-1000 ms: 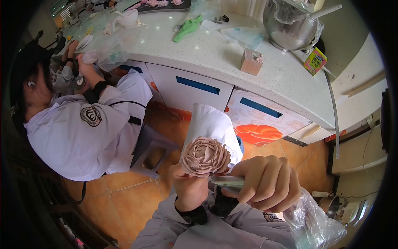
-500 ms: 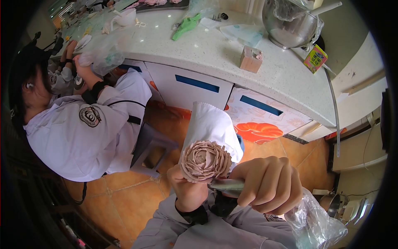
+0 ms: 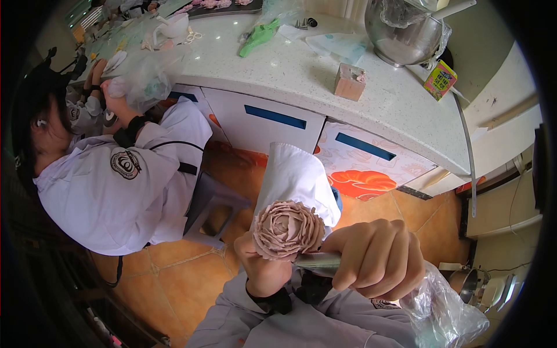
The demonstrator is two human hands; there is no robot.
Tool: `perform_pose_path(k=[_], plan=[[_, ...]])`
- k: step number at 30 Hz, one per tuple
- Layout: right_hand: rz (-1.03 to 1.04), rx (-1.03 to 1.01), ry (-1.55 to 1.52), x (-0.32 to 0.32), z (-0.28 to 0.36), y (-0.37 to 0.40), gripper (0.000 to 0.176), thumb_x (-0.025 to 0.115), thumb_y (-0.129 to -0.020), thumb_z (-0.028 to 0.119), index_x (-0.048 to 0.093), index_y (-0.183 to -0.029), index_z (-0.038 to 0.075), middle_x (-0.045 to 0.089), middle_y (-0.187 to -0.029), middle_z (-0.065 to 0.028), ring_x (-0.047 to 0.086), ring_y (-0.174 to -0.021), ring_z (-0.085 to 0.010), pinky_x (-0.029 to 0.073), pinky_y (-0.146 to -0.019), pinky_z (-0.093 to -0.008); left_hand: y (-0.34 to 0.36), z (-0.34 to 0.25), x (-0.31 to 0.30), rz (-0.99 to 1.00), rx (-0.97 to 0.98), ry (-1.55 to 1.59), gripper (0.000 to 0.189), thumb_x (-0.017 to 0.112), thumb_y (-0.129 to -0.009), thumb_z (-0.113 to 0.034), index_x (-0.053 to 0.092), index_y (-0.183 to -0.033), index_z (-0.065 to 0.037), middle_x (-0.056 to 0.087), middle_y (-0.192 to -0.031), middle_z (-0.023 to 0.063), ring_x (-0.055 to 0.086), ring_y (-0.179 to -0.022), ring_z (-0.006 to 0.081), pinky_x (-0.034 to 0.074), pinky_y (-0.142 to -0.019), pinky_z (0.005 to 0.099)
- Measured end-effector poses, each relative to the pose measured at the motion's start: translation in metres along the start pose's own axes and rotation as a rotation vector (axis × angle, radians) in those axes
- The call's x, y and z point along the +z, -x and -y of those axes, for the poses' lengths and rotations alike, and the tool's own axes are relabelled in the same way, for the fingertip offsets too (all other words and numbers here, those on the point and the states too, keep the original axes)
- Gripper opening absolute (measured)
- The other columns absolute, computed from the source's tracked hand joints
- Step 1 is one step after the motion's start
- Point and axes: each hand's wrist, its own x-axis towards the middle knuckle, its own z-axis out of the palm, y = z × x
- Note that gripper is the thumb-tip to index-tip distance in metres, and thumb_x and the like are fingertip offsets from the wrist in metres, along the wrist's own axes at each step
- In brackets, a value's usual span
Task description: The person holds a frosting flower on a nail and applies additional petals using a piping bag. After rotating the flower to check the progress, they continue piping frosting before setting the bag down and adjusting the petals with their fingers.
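Observation:
A dusty-pink piped cream flower (image 3: 288, 229) with many layered petals faces up in front of me. My left hand (image 3: 266, 268) is closed beneath it around the flower nail, which the petals and fingers hide. My right hand (image 3: 380, 261) is wrapped around a clear plastic piping bag (image 3: 444, 307), whose loose end hangs below the fist at right. From that fist the metal piping tip (image 3: 318, 263) points left, touching or very close to the lower right rim of the flower.
On the counter (image 3: 278, 64) stand a wooden block (image 3: 349, 82), a steel mixing bowl (image 3: 400, 35), a yellow-green small box (image 3: 440, 80) and a green piping bag (image 3: 259, 37). At left sits a co-worker (image 3: 116, 185) in a white jacket beside a plastic stool (image 3: 214, 206).
The flower has turned slightly and sits a little lower. The piping tip is also slightly lower at its rim. Both hands keep their hold.

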Motion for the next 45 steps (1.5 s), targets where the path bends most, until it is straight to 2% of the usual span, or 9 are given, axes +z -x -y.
perform_pose_path(k=[2, 14, 20, 23, 26, 32, 37, 41, 45], plan=[[-0.003, -0.014, -0.003, 0.0, -0.001, 0.001, 0.018, 0.043, -0.067, -0.009, 0.042, -0.05, -0.002, 0.041, -0.043, -0.013, 0.029, -0.034, -0.0134, 0.027, -0.032, -0.0251, 0.002, -0.001, -0.004, 0.005, -0.082, 0.004, 0.033, 0.05, -0.082, -0.02, 0.05, -0.106, 0.004, 0.059, -0.092, 0.0154, 0.06, -0.07, 0.0235, 0.051, -0.057, 0.0311], [-0.014, -0.043, 0.019, 0.0, 0.0, 0.002, 0.02, 0.042, -0.07, -0.008, 0.042, -0.051, -0.002, 0.041, -0.043, -0.013, 0.029, -0.035, -0.0137, 0.028, -0.032, -0.0259, 0.001, -0.002, 0.0, -0.015, -0.058, -0.064, 0.038, 0.051, -0.083, -0.026, 0.051, -0.107, 0.004, 0.06, -0.091, 0.0134, 0.06, -0.069, 0.0206, 0.049, -0.055, 0.0291], [-0.026, -0.06, 0.023, 0.0, 0.002, 0.004, 0.021, 0.042, -0.071, -0.008, 0.042, -0.051, -0.002, 0.041, -0.044, -0.0127, 0.029, -0.036, -0.0137, 0.027, -0.032, -0.0257, 0.002, 0.008, 0.0, -0.012, 0.034, 0.047, 0.04, 0.052, -0.083, -0.026, 0.049, -0.109, 0.004, 0.058, -0.097, 0.015, 0.06, -0.077, 0.0219, 0.05, -0.059, 0.0296], [-0.027, -0.047, 0.032, 0.0, 0.004, 0.004, 0.021, 0.042, -0.071, -0.009, 0.042, -0.051, -0.002, 0.041, -0.044, -0.0127, 0.029, -0.035, -0.0137, 0.027, -0.032, -0.0258, 0.004, 0.012, 0.001, -0.053, 0.0, 0.148, 0.041, 0.051, -0.084, -0.028, 0.047, -0.11, 0.003, 0.058, -0.099, 0.0156, 0.06, -0.079, 0.0222, 0.05, -0.06, 0.0297], [-0.025, -0.042, 0.03, 0.0, 0.004, 0.003, 0.021, 0.042, -0.071, -0.009, 0.042, -0.051, -0.002, 0.04, -0.044, -0.0126, 0.029, -0.035, -0.0137, 0.027, -0.032, -0.0257, 0.005, 0.01, -0.002, -0.024, -0.057, 0.116, 0.041, 0.051, -0.085, -0.029, 0.047, -0.111, 0.003, 0.058, -0.099, 0.0158, 0.06, -0.078, 0.0226, 0.05, -0.059, 0.0299], [-0.005, -0.038, 0.029, -0.002, 0.003, 0.002, 0.02, 0.042, -0.07, -0.009, 0.042, -0.051, -0.002, 0.04, -0.044, -0.0125, 0.028, -0.036, -0.0138, 0.027, -0.032, -0.0256, 0.005, 0.01, 0.0, -0.017, -0.046, 0.171, 0.038, 0.049, -0.085, -0.025, 0.047, -0.111, 0.002, 0.057, -0.098, 0.0154, 0.06, -0.077, 0.0231, 0.051, -0.058, 0.0306], [-0.021, 0.001, 0.01, 0.001, 0.005, 0.002, 0.02, 0.042, -0.07, -0.009, 0.042, -0.051, -0.002, 0.04, -0.044, -0.0123, 0.028, -0.036, -0.0139, 0.027, -0.033, -0.0255, 0.0, 0.004, 0.02, -0.121, 0.044, 0.161, 0.036, 0.052, -0.082, -0.021, 0.048, -0.109, 0.003, 0.058, -0.094, 0.0156, 0.06, -0.071, 0.0236, 0.051, -0.055, 0.0314], [-0.02, 0.085, 0.11, -0.001, 0.014, -0.003, 0.019, 0.042, -0.07, -0.009, 0.042, -0.053, -0.001, 0.04, -0.045, -0.0114, 0.029, -0.036, -0.0142, 0.027, -0.033, -0.0257, 0.0, 0.002, 0.01, -0.051, -0.037, 0.12, 0.035, 0.052, -0.082, -0.02, 0.05, -0.107, 0.004, 0.06, -0.085, 0.0161, 0.06, -0.061, 0.023, 0.05, -0.052, 0.0304], [-0.014, 0.062, 0.158, -0.001, 0.013, -0.002, 0.018, 0.043, -0.07, -0.009, 0.043, -0.054, -0.001, 0.041, -0.045, -0.0109, 0.03, -0.036, -0.0142, 0.027, -0.032, -0.026, 0.002, 0.01, 0.0, -0.055, -0.043, 0.107, 0.033, 0.053, -0.081, -0.019, 0.052, -0.104, 0.005, 0.061, -0.075, 0.0159, 0.059, -0.055, 0.022, 0.049, -0.049, 0.0293]])
